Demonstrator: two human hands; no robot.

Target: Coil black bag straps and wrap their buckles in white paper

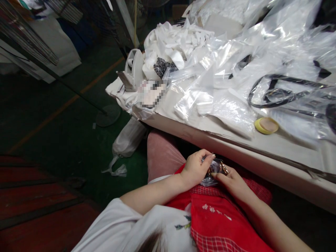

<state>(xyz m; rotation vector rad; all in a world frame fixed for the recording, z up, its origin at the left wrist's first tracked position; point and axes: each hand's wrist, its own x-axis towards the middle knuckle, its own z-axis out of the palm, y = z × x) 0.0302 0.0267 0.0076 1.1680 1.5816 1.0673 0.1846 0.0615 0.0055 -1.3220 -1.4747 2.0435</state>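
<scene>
Over my lap, both hands are closed on a small dark item in clear plastic, with gold-coloured metal parts at its right side. My left hand pinches its upper left edge between thumb and fingers. On the other side, my right hand grips it near the gold parts, thumb on top. The fingers cover much of the item, so its exact kind cannot be made out. Below it lies the red apron with checked trim.
Just ahead runs the white table's edge. On it lie clear plastic bags, a black strap in plastic, a yellow tape roll, a tape dispenser and white strips. A fan stand's base is on the left floor.
</scene>
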